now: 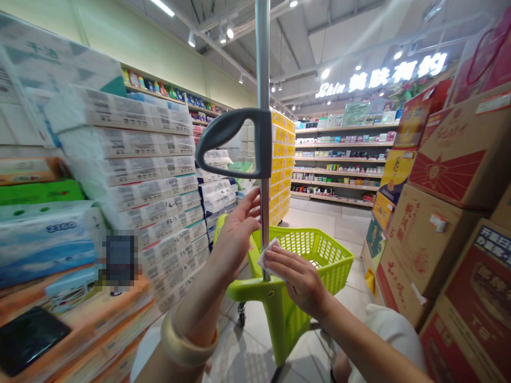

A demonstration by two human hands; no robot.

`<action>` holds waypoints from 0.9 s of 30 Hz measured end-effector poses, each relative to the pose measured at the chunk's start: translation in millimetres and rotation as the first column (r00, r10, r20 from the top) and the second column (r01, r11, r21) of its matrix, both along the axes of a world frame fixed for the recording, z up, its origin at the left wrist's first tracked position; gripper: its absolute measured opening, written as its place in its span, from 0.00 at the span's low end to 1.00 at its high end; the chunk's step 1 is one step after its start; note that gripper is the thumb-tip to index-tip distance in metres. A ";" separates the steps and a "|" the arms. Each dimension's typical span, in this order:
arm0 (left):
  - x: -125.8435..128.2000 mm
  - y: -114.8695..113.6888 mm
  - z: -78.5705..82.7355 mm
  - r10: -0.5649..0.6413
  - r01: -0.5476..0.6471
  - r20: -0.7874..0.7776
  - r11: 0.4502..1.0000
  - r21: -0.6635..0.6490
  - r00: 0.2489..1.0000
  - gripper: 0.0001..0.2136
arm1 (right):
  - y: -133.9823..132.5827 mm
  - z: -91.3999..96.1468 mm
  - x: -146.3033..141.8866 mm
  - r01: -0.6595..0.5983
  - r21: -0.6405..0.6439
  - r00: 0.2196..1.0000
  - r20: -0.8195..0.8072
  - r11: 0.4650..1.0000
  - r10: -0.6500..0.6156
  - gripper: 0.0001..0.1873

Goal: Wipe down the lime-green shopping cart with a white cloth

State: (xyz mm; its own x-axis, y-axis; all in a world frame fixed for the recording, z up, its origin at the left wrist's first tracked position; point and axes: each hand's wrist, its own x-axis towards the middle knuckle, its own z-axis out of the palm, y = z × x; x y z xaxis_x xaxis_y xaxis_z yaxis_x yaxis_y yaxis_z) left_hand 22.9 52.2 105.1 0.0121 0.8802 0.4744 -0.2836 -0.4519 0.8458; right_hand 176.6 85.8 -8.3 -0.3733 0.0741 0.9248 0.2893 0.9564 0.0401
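Observation:
A lime green shopping basket [319, 255] on wheels stands in front of me, with a metal pole [263, 202] rising from its near rim to a grey handle [231, 135]. My left hand [235, 234], wearing a gold bangle, rests against the pole with its fingers stretched out. My right hand [299, 276] presses a white tissue [266, 254] against the lower pole, fingers closed on it.
Stacked packs of tissue paper [136, 175] tower on the left. Red and brown cardboard boxes [451, 213] pile up on the right. A tiled aisle [343, 223] runs ahead to shelves of goods [339, 159] and a yellow display stack [281, 165].

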 end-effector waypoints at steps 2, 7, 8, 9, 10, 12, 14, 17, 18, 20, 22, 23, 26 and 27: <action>-1.1 0.1 1.6 -0.025 0.025 0.007 0.999 -0.024 1.000 0.31 | 1.3 14.2 -0.6 0.012 -0.034 0.996 -0.086 0.999 -0.015 0.24; -3.6 -0.7 19.7 -0.004 0.004 0.062 1.000 0.005 0.998 0.29 | 8.8 93.1 -12.3 0.029 -0.010 0.916 -0.400 1.000 -0.030 0.24; -4.0 -1.3 23.3 -0.002 0.000 0.075 1.000 0.031 0.997 0.27 | 9.9 105.9 -15.6 0.021 0.016 0.907 -0.422 1.000 -0.012 0.24; -4.4 -2.1 26.1 -0.017 0.012 0.085 0.999 0.053 0.996 0.26 | 10.7 114.7 -18.7 0.013 0.034 0.908 -0.419 0.999 0.002 0.23; -4.8 -3.0 28.0 -0.046 0.040 0.092 0.997 0.067 0.995 0.26 | 11.2 119.1 -21.3 0.007 0.057 0.917 -0.399 0.998 0.017 0.22; -5.6 -4.8 29.3 -0.123 0.115 0.108 0.991 0.073 0.987 0.27 | 11.3 116.6 -24.7 -0.001 0.095 0.945 -0.324 0.996 0.032 0.22; -6.4 -6.2 28.9 -0.151 0.142 0.140 0.987 0.072 0.979 0.28 | 10.6 107.4 -25.9 -0.003 0.114 0.968 -0.249 0.993 0.031 0.22; -8.4 -6.8 29.7 -0.063 0.044 0.239 0.995 0.084 0.969 0.27 | 9.1 103.8 -27.4 0.004 0.162 0.962 -0.270 0.987 0.040 0.23; -9.4 -6.8 30.6 -0.034 0.010 0.269 0.996 0.088 0.962 0.26 | 8.7 107.7 -28.6 0.014 0.187 0.956 -0.289 0.982 0.042 0.22; -11.7 -6.7 32.9 -0.014 -0.015 0.302 0.995 0.096 0.953 0.25 | 8.6 120.6 -31.8 0.028 0.240 0.964 -0.264 0.970 0.038 0.22; -13.5 -6.9 34.4 -0.024 -0.007 0.306 0.995 0.101 0.952 0.24 | 8.8 135.2 -35.6 0.012 0.289 0.987 -0.156 0.957 0.035 0.21; -13.9 -7.2 34.7 -0.027 -0.006 0.307 0.995 0.104 0.951 0.24 | 8.7 141.5 -37.3 -0.005 0.309 0.994 -0.099 0.951 0.038 0.21; -13.3 -8.4 34.6 -0.006 -0.025 0.298 0.995 0.099 0.955 0.22 | 5.6 156.7 -42.0 -0.031 0.365 0.999 -0.022 0.931 0.042 0.20; -12.7 -8.9 34.6 0.010 -0.039 0.291 0.995 0.093 0.957 0.20 | 4.0 161.7 -43.5 -0.033 0.385 0.999 -0.004 0.922 0.038 0.20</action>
